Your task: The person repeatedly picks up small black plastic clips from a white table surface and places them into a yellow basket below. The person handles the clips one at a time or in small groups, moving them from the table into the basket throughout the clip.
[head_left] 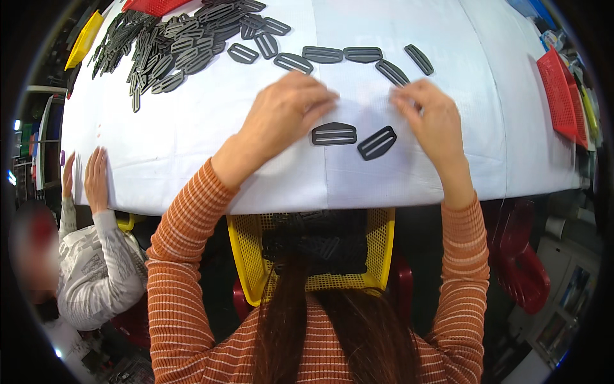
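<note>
**Black slotted buckles (pixel 323 57), loose and heaped**

Yellow basket (pixel 382 253): nearest item, before the person, at the surface's near edge; dark pieces (pixel 313 246) inside, too dim to identify.

White-covered surface (pixel 409 182): bears all buckles listed below.

Near pair: left buckle (pixel 334 128), lying flat, roughly level; right buckle (pixel 377 142), lying flat, slanted, its right end farther off. Just beside each other, not touching.

Left hand (pixel 291 105): beyond the pair, to the left; thumb and index tips close together. Whether they pinch anything cannot be told.

Right hand (pixel 428 112): beyond the pair, to the right; fingers curled, tips at the near end of a slanted buckle (pixel 390 72). Contact and grip cannot be told.

Far row: loose buckles, strung left to right beyond the hands.

Far left: buckle heap (pixel 185 48), pieces overlapping.

Step in hand, by judgement: handling buckles singly. Next move appears to call for a fingertip pinch on one thin edge, neighbours left undisturbed.
</note>
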